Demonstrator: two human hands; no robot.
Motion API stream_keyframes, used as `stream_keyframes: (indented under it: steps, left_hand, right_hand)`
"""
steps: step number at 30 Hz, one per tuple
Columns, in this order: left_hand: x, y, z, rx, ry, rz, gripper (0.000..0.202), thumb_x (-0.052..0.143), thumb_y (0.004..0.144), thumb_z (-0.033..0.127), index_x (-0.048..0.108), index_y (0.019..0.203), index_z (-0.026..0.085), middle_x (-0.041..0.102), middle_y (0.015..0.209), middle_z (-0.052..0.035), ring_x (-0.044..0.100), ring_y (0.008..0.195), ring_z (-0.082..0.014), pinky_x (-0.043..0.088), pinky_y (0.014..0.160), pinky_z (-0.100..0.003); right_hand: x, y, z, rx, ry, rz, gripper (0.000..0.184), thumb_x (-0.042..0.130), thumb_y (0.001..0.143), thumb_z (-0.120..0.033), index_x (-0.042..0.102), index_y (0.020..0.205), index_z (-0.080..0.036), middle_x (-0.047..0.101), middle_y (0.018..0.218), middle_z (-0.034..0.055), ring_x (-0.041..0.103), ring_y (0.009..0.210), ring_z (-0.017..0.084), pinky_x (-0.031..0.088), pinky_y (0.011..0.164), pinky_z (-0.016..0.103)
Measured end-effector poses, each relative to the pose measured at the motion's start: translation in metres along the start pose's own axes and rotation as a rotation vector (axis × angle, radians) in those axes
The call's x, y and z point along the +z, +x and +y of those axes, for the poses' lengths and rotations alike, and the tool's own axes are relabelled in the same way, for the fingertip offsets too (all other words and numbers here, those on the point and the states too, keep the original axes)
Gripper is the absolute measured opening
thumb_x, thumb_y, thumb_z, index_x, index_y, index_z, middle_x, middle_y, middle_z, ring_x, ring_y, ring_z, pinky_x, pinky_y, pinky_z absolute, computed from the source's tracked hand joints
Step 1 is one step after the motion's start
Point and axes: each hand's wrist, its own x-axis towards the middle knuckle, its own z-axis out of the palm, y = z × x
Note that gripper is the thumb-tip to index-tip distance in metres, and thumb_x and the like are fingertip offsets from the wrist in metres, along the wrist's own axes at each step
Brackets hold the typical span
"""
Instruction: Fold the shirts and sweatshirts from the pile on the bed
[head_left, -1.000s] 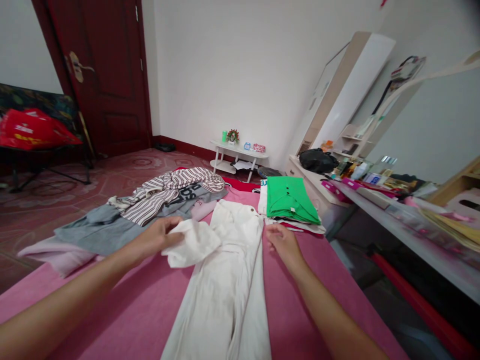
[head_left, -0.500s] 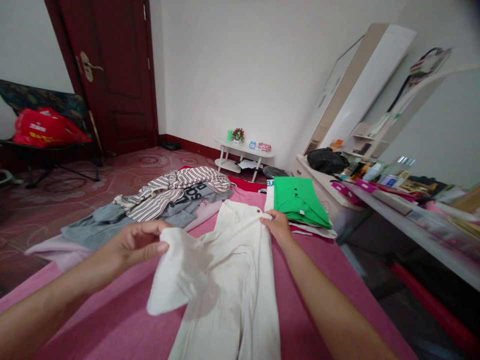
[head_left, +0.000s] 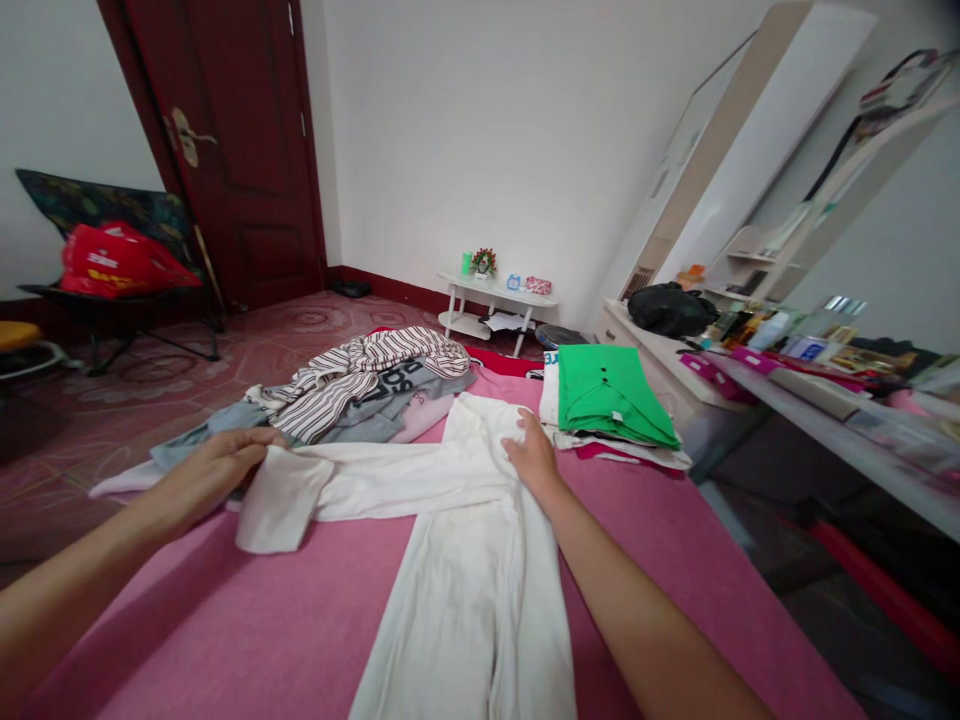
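A white long-sleeved shirt (head_left: 457, 570) lies on the pink bed cover (head_left: 315, 630) in front of me, its lower part running off the bottom of the view. My left hand (head_left: 232, 460) pinches the cuff end of one sleeve, which is stretched out flat to the left. The wide cuff hangs down below my fingers. Near the collar and shoulder, my right hand (head_left: 532, 455) rests on the shirt with thumb and fingers apart, pressing the cloth. Just right of that hand is a folded green shirt (head_left: 611, 395) on top of a stack of clothes.
A loose heap holds a striped garment (head_left: 375, 365) and a grey printed one (head_left: 390, 405). Beyond the bed stands a small white table (head_left: 499, 290). A dressing table (head_left: 787, 390) crowded with bottles is on the right. On the left, a folding chair (head_left: 112, 205) carries a red bag (head_left: 124, 262).
My left hand has drawn the sleeve out to the left, so it now lies straighter. My right hand has loosened its pinch near the collar and spread on the cloth.
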Motion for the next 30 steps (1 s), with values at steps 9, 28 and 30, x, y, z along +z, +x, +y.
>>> stream_keyframes:
  steps: [9,28,30]
  left_hand:
    - [0.010,-0.001,0.003,0.149,0.577,0.026,0.018,0.058,0.066,0.036,0.060,0.072,0.019,0.056,0.057,0.0001,0.050,0.057,-0.0191,0.025,0.056,-0.023]
    - [-0.018,-0.012,0.001,0.008,0.487,-0.020,0.028,0.053,0.068,0.042,0.062,0.060,0.016,0.053,0.051,0.0015,0.047,0.053,-0.0150,0.027,0.051,-0.021]
    - [-0.019,-0.011,0.000,0.042,0.391,-0.007,0.019,0.054,0.062,0.035,0.060,0.066,0.017,0.055,0.053,0.0026,0.048,0.052,-0.0148,0.029,0.051,-0.021]
  right_hand:
    - [0.019,0.006,0.007,0.026,0.041,-0.028,0.035,0.054,0.075,-0.020,0.060,0.108,-0.011,0.064,0.106,0.0115,0.063,0.089,0.019,0.048,0.084,0.031]
    - [0.006,-0.069,-0.056,-0.111,-0.303,-0.414,0.065,0.038,0.092,-0.045,0.025,0.148,-0.015,0.016,0.155,0.0161,0.013,0.143,0.027,0.007,0.112,0.052]
    - [0.006,-0.062,-0.052,-0.092,-0.269,-0.457,0.069,0.039,0.090,-0.049,0.022,0.148,-0.016,0.013,0.156,0.0137,0.011,0.143,0.026,0.007,0.112,0.052]
